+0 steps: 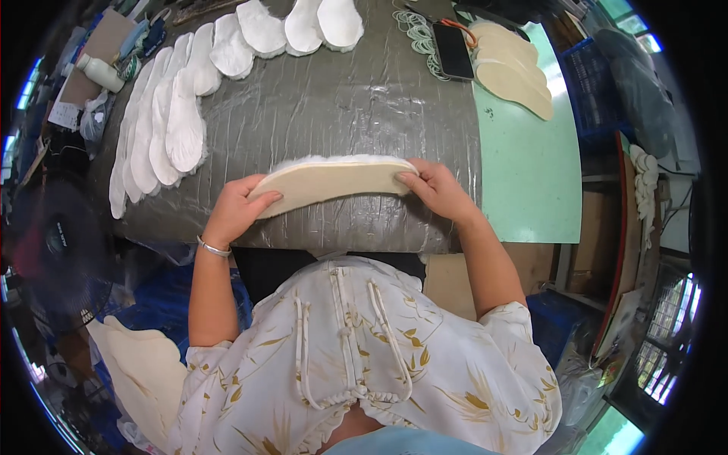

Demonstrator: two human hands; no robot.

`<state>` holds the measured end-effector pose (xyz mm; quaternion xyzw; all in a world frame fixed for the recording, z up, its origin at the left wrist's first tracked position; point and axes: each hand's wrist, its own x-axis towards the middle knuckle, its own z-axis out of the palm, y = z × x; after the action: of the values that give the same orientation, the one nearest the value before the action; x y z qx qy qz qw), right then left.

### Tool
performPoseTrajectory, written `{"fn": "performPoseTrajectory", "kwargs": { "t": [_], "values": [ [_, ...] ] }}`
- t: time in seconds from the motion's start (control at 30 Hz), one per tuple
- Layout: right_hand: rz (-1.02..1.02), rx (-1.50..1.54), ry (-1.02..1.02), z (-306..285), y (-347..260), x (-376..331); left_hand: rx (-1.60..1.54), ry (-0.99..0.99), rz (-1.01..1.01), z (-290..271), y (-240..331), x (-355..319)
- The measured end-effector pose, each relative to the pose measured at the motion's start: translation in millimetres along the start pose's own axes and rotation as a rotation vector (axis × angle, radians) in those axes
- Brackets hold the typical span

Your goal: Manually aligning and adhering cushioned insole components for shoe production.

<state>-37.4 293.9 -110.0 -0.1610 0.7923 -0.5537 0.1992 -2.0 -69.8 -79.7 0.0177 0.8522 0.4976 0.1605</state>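
Soft, even light fills the middle, and the bench [318, 106] shows pale glare streaks. Windows [669, 334] burn bright near the dark, strongly curved rim.

White, fleece-edged insoles [186, 125] overlap in a curving row down the left and along the far side of a glossy, wrinkled grey bench [341, 98]. At far right lie looped pale cords [418, 36], a black phone [453, 51] and orange-handled scissors [471, 34], beside cream insoles [514, 74] stacked on a pale green board [527, 178].
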Motion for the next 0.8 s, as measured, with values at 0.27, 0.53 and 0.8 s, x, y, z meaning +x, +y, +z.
{"fn": "performPoseTrajectory", "kwargs": {
  "t": [0.27,0.53,0.8],
  "values": [
    [0.208,-0.24,0.296,-13.1,3.2,16.0,0.388,0.27,-0.075,22.8,3.4,31.1],
    [-0.354,-0.529,0.308,73.8,-48.8,38.3,0.769,0.136,0.545,66.1,0.1,40.9],
    [-0.344,-0.767,0.359,114.7,12.7,95.1,0.896,-0.016,0.473,83.6,-12.2,54.3]
  ]
}}
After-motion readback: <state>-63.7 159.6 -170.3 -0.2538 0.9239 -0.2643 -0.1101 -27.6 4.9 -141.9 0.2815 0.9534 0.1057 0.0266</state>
